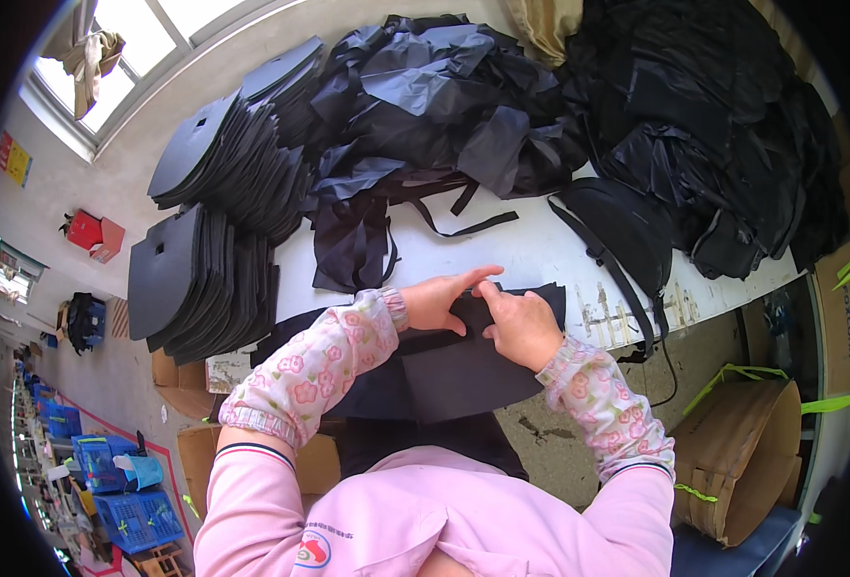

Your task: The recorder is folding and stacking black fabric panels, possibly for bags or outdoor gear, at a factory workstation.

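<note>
At the table's near edge lies black fabric (386, 375) with a stiff, dark flat panel (473, 377) over it, hanging toward my lap. My left hand (436, 302) is above the panel's far part, fingers stretched to the right and thumb apart, so it is open. Close against its fingertips, my right hand (523, 325) has curled fingers at the dark material; what they pinch, if anything, is hidden. Just beyond my left hand is a black fabric piece with straps (350, 245).
Stacks of black panels (194, 274) stand at the table's left. Heaped black fabric (482, 106) covers the back, with more black bags (704, 135) at the right. A black bag with straps (622, 231) lies near the right edge. An open cardboard box (742, 462) stands lower right.
</note>
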